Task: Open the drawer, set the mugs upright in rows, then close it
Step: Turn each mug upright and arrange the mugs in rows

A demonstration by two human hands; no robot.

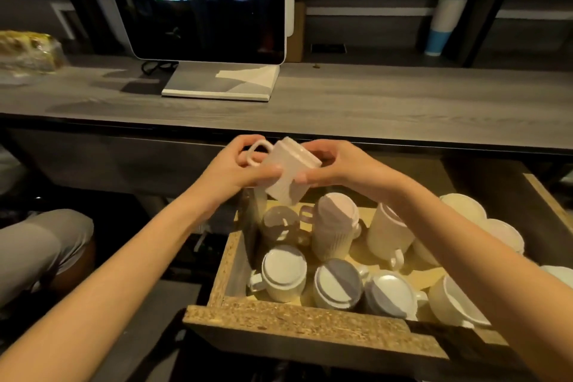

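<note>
Head view: the drawer [297,318] stands pulled out below the desk [341,102], with both hands raised over its far left corner.
Held mug [290,175]: pale and ribbed, tilted with its base uppermost, handle to the left, lifted clear of the others.
Left hand [235,169]: fingers curled at the handle, thumb on the mug's side.
Right hand [336,167]: fingers wrapped round the base end.
Mugs in the drawer [283,273]: crowded together, mostly base-up.
Monitor [201,3]: on the desk, dark.

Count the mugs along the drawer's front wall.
4, left to right: corner mug, half-shaded mug, third mug, tilted mug beside the right forearm, which may hide more.
</note>
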